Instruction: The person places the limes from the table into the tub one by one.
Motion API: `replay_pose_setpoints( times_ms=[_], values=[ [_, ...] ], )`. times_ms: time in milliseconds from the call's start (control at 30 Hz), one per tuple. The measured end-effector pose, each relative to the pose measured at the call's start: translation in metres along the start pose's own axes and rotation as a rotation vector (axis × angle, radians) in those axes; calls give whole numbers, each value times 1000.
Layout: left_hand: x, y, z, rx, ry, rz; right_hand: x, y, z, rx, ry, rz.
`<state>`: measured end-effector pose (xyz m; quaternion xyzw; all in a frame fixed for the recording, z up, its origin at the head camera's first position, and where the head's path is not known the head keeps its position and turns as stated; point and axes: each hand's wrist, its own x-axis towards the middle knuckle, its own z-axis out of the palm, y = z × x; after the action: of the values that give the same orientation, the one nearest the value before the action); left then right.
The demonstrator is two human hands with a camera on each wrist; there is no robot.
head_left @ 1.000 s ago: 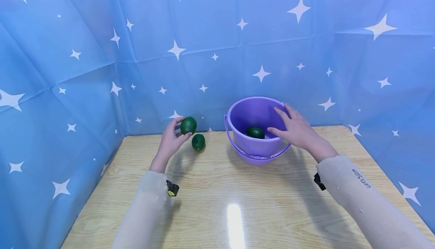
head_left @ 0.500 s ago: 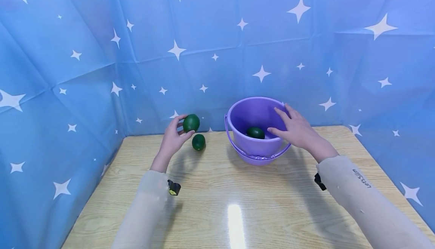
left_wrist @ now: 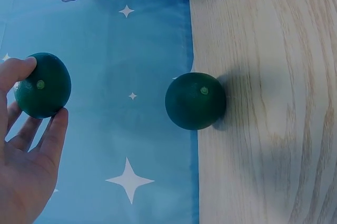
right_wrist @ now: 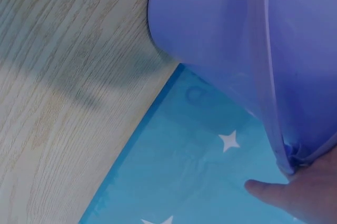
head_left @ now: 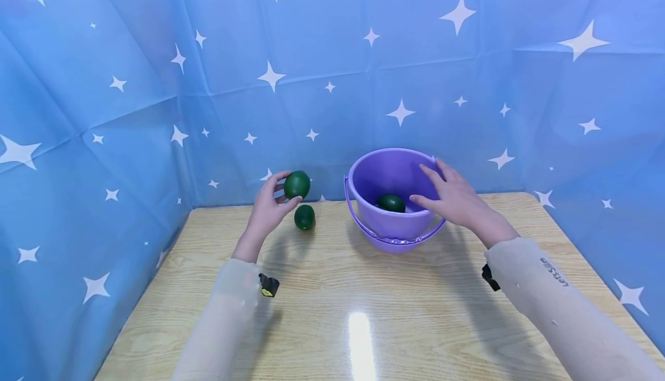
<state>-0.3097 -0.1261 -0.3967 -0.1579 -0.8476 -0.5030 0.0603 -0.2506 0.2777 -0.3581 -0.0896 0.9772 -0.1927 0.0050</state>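
Note:
In the head view, my left hand (head_left: 267, 210) holds a glossy dark green, rounded fruit (head_left: 297, 185) in the air between thumb and fingers. A pale stem mark shows on this fruit (left_wrist: 43, 85) in the left wrist view. Just below it, a second green fruit (head_left: 304, 217) rests on the table. A purple bucket (head_left: 395, 225) stands to the right with another green fruit (head_left: 391, 203) inside. My right hand (head_left: 454, 196) is at the bucket's right rim, its fingers spread. In the right wrist view, the thumb (right_wrist: 268, 192) extends beside the handle's joint.
The bucket's purple handle (head_left: 363, 228) hangs down around its front. A wooden table (head_left: 312, 300) carries everything and reflects a bright light strip near the front. Blue cloth (head_left: 332, 52) with white stars stands behind and along both sides.
My left hand has moved slightly right and up with the fruit, which now hangs above the one on the table. My right hand and the bucket stay practically still.

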Motion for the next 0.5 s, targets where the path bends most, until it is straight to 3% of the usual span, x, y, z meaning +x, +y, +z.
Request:
replay_pose_setpoints(
  times_ms=[500],
  values=[
    [0, 17, 3, -35, 0, 55, 0, -1, -1, 1, 0, -2]
  ],
)
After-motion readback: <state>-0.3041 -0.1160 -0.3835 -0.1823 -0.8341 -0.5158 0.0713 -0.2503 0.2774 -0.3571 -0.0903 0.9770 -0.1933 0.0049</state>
